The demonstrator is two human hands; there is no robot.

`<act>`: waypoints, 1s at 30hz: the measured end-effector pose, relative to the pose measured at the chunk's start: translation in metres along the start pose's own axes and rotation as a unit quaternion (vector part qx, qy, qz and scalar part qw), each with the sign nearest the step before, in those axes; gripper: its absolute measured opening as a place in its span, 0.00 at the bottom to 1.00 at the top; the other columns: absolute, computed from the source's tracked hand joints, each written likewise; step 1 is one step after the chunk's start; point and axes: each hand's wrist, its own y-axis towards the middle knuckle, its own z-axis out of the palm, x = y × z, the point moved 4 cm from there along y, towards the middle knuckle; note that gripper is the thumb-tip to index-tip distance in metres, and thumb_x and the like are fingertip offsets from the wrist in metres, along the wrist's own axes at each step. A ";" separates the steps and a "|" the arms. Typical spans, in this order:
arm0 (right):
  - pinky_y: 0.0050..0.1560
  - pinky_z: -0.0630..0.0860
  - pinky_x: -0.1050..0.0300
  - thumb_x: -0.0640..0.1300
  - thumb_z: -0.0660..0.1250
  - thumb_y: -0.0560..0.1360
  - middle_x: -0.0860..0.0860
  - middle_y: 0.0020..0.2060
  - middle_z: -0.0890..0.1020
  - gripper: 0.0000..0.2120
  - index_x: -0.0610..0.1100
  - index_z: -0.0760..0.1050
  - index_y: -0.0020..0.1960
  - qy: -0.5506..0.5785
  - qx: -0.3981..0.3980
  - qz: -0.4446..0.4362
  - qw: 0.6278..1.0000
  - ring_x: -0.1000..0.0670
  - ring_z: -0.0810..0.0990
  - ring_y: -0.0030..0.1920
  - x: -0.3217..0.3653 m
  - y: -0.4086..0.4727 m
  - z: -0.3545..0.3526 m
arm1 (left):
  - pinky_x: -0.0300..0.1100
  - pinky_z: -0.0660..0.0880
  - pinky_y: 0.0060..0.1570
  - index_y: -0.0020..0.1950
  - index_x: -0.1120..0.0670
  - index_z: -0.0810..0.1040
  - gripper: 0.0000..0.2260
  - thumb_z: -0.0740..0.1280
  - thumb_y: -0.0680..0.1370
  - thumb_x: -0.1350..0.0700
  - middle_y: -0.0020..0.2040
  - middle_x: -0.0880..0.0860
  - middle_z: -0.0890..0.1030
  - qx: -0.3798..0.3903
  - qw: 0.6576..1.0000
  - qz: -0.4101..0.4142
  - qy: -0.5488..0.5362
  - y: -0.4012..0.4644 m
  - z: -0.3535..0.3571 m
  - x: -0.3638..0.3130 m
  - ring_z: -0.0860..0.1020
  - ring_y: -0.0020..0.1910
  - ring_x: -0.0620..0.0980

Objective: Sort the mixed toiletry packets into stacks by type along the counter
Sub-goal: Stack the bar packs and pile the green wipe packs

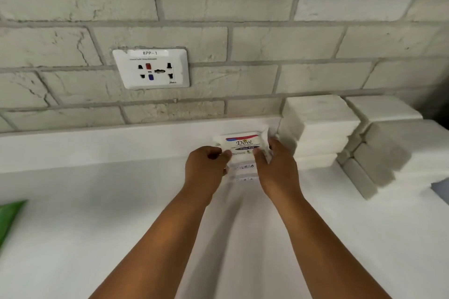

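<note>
2 hands [243, 167] gripping 1 Dove packet [243, 143]

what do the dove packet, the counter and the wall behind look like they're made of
Dove packet: thin glossy wrapper, paper or plastic film; its end flap crinkles by the right hand.
Counter: smooth, matte white solid surface, seamless; exact material unclear.
Wall: rough grey-white brick or block, with cracked, pitted faces and recessed mortar lines.

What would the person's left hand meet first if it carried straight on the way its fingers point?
Likely the white Dove soap packet already at the left hand fingertips; beyond it, the grey brick wall.
</note>
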 end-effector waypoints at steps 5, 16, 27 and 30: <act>0.60 0.75 0.46 0.51 0.60 0.78 0.46 0.63 0.77 0.23 0.45 0.66 0.71 -0.102 -0.041 -0.033 0.993 0.42 0.73 0.65 0.006 -0.005 0.002 | 0.53 0.81 0.51 0.48 0.55 0.81 0.06 0.72 0.75 0.54 0.38 0.53 0.84 -0.011 1.000 0.005 0.010 -0.002 0.000 0.000 0.82 0.37 0.51; 0.58 0.70 0.46 0.55 0.62 0.77 0.50 0.59 0.78 0.19 0.49 0.74 0.64 -0.181 -0.035 -0.104 0.977 0.42 0.73 0.60 0.058 -0.049 -0.001 | 0.39 0.71 0.46 0.58 0.54 0.77 0.14 0.65 0.78 0.47 0.51 0.48 0.79 -0.040 0.988 0.062 0.139 -0.039 -0.054 -0.022 0.76 0.47 0.46; 0.62 0.73 0.49 0.57 0.64 0.76 0.53 0.60 0.78 0.19 0.51 0.74 0.64 0.019 0.173 -0.135 0.975 0.49 0.73 0.63 0.147 -0.190 0.069 | 0.40 0.71 0.41 0.54 0.52 0.80 0.11 0.66 0.77 0.46 0.50 0.49 0.80 -0.155 0.971 0.085 0.163 -0.146 -0.231 0.004 0.77 0.40 0.43; 0.61 0.74 0.51 0.58 0.64 0.75 0.56 0.60 0.77 0.18 0.53 0.73 0.63 0.029 0.225 -0.146 0.963 0.50 0.73 0.63 0.172 -0.235 0.092 | 0.40 0.71 0.40 0.52 0.50 0.80 0.10 0.67 0.76 0.46 0.50 0.49 0.80 -0.172 0.965 0.066 0.186 -0.176 -0.281 0.022 0.76 0.39 0.44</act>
